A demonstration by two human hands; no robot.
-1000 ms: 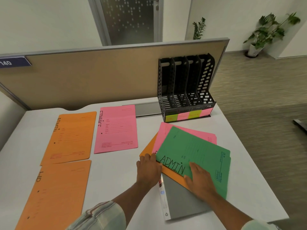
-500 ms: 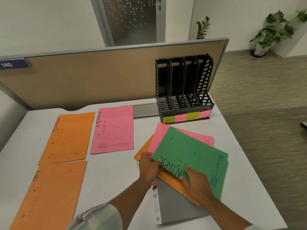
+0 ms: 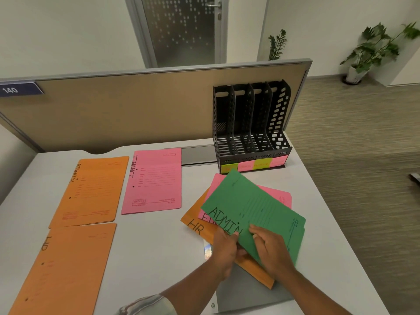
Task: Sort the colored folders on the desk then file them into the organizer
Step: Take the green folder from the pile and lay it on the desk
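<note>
Both hands hold the green folder [image 3: 252, 208], lettered ADMIN, at its near edge, above the pile by the desk's [image 3: 154, 242] near right corner. The left grip [image 3: 223, 248] is clamped on the edge just below the lettering, thumb on top and fingers underneath. The right grip [image 3: 272, 252] is clamped on the same edge just beside it, fingers bent over the upper face. The rest of the folder reaches away from both grips towards the far edge, and its far corner overlaps the coloured labels [image 3: 256, 164] on the black four-slot organizer [image 3: 250, 123], which stands at the far right corner.

Under it lie a pink folder [image 3: 280, 196], an orange folder marked HR [image 3: 196, 226] and a grey binder [image 3: 247, 292], fanned on one another. Along the left side lie an orange ADMIN folder [image 3: 91, 192], an orange HR folder [image 3: 66, 269] and, nearer the middle, a pink FINANCE folder [image 3: 154, 183], all flat and apart from the pile.
</note>
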